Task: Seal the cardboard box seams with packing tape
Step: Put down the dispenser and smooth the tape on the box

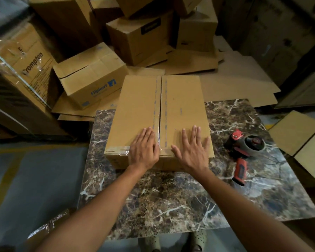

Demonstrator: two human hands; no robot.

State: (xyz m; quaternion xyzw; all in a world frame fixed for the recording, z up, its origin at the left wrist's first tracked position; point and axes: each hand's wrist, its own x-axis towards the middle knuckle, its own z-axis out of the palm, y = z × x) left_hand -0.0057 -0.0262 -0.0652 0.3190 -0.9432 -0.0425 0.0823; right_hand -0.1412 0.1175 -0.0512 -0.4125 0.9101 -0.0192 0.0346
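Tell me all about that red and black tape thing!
The tape dispenser looks like dark plastic with red parts: a red-and-black handle pointing toward the person, a round hub in the middle, a red piece at the far end. It lies on its side on the marbled table, right of the cardboard box. Only the table touches it; the left hand and right hand rest flat on the box.

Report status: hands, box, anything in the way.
Hands open: left hand and right hand flat on cardboard box, either side of centre seam. Seam carries clear tape. Idle tape dispenser on table, right of box.
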